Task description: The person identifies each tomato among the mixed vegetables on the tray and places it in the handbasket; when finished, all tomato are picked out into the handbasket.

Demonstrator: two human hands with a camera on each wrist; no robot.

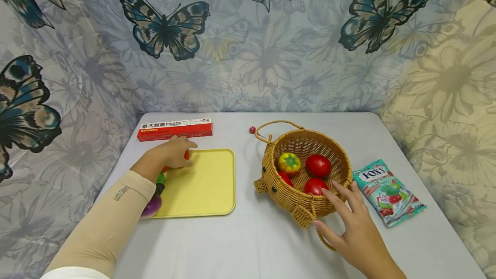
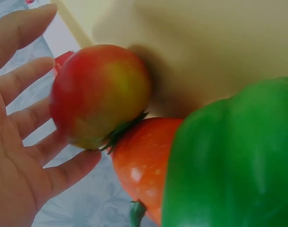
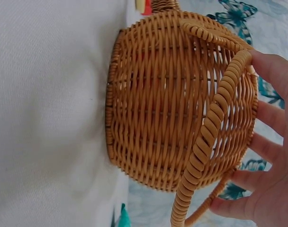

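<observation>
My left hand (image 1: 173, 151) is over the far left corner of a yellow tray (image 1: 211, 184). In the left wrist view its spread fingers lie alongside a red and yellow-green tomato (image 2: 101, 97); contact is hard to tell. Against the tomato is an orange vegetable (image 2: 141, 161), with a green bell pepper (image 2: 229, 161) in front. My right hand (image 1: 352, 223) spreads its fingers at the near right rim of a wicker basket (image 1: 286, 197), fingertips on the rim and thumb by the handle (image 3: 215, 127). Inside the basket sit red tomatoes (image 1: 318, 165) and a yellow one with a green top (image 1: 289, 164).
A purple vegetable (image 1: 153, 206) lies on the tray's left side, partly behind the left sleeve. Behind the tray is a red pasta box (image 1: 174, 130). A teal candy bag (image 1: 389, 193) lies right of the basket, and a small red round thing (image 1: 252, 130) lies behind it.
</observation>
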